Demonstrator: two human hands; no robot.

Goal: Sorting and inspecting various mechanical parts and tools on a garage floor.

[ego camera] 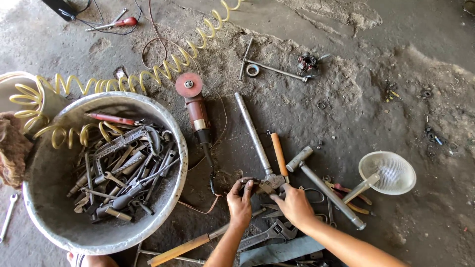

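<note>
Left hand (240,201): fingers curled narrowly over a small dark metal piece (253,182), pinching it at the fingertips; what exactly lies under the fingers is partly hidden.
Right hand (293,205): thumb and fingers closed on the head of the pipe wrench (269,182), bearing down on it against the floor.
Pipe wrench, position: its head lies between the two hands, its long grey steel handle (251,131) running away from the fingertips, up and slightly to the left.
Handling, judged: all steel, so probably heavy and rigid; the round handle looks smooth and dusty and may slip. The head is where the weight sits, with edges to grip.
Where to hold, judged: one hand at the head, the other midway along the handle, would likely balance it best.
Beyond the right hand: a wooden-handled tool (278,153) just beside the wrench handle; a steel hammer (327,188) near the right hand's knuckles, further right.
Beside the right forearm: an adjustable spanner (269,233) on the floor.
Beyond the left hand: a red angle grinder (196,110).
Left of the left hand: a round metal basin (174,195) full of spanners, well apart from it.
Far right: a white mesh strainer (387,172).
Ground: gritty concrete floor (376,84).
</note>
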